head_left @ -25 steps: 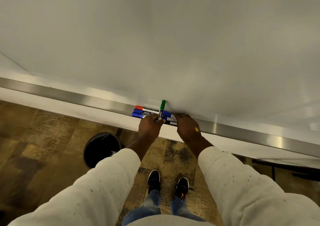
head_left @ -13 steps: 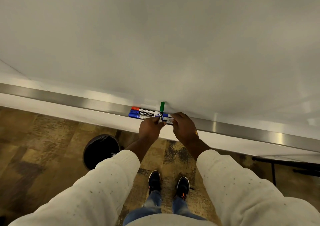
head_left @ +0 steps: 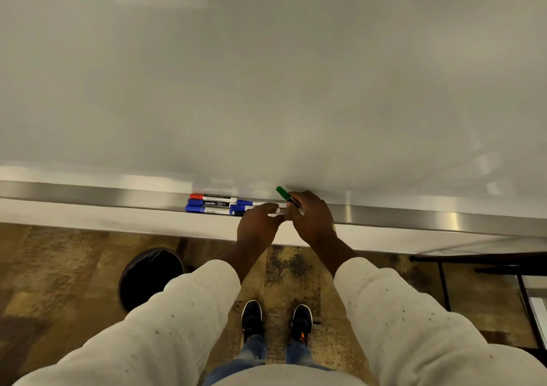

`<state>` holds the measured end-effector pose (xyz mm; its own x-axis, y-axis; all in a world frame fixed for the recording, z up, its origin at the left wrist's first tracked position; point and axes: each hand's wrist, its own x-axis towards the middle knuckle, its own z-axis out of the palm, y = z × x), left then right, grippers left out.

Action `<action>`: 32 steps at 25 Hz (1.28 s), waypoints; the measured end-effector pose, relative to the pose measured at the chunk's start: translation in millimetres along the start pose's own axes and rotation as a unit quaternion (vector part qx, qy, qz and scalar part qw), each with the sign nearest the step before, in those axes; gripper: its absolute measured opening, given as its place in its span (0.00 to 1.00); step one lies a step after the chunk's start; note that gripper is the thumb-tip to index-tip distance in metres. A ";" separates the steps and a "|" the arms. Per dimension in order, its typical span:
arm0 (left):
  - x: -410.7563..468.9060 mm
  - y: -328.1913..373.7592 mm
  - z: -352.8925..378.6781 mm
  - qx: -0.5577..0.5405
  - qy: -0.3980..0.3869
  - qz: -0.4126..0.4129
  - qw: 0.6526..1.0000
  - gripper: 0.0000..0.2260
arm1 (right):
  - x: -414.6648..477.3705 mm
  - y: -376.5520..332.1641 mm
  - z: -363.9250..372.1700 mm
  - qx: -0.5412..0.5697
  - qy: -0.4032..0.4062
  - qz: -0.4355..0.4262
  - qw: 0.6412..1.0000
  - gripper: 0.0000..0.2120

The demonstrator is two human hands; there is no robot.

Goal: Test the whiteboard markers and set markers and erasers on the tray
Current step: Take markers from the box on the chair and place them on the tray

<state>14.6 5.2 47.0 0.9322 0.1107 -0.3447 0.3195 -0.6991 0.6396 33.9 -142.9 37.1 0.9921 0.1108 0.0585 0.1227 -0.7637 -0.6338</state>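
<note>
Probably light, stiff and slick, the green marker (head_left: 282, 193) sits clasped mid-barrel in the right grip (head_left: 310, 220); the left grip (head_left: 257, 223) pinches a white marker (head_left: 278, 213).

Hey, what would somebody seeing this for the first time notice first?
Probably the two hands meeting at the metal tray below the big blank whiteboard: the right hand grips a green marker, and the left hand is close beside it. Next come the red and blue markers lined up on the tray just left of them, and the black bin on the floor.
</note>
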 end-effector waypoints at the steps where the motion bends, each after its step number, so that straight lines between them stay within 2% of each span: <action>1: 0.6 3.9 0.1 -0.023 0.027 -0.004 0.999 0.20 | -1.4 11.5 -3.5 -0.036 0.005 -0.020 0.999 0.13; 3: 1.5 11.1 2.1 -0.046 0.040 0.027 0.998 0.21 | -5.8 31.7 -8.7 -0.085 0.004 -0.038 0.996 0.15; 7: 6.3 22.5 11.4 0.046 0.034 0.100 0.993 0.16 | -9.9 51.3 -12.7 -0.116 -0.017 -0.053 0.992 0.17; 12: 16.6 25.2 26.8 0.102 0.051 0.130 0.985 0.12 | -9.1 67.0 -20.8 -0.121 -0.049 -0.043 0.991 0.16; 17: 23.2 18.0 42.3 0.146 0.083 0.127 0.978 0.10 | -4.4 83.5 -23.9 -0.144 -0.117 0.014 0.983 0.19; 22: 25.3 13.9 50.2 0.218 0.076 0.148 0.962 0.12 | 2.3 89.2 -19.9 -0.130 -0.123 -0.011 0.984 0.16; 27: 23.3 6.9 51.4 0.213 0.065 0.169 0.960 0.14 | 0.3 92.0 -17.2 -0.117 -0.096 -0.036 0.988 0.14; 32: 11.1 -15.1 34.8 0.223 0.074 0.140 0.962 0.25 | -1.1 66.8 -8.1 -0.082 -0.096 -0.069 0.990 0.18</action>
<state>14.3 -7.6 9.6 0.9956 -0.0491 -0.0796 -0.0208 -0.9458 0.3242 41.2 -199.2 1.0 0.9444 0.3281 -0.0220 0.2746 -0.8237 -0.4961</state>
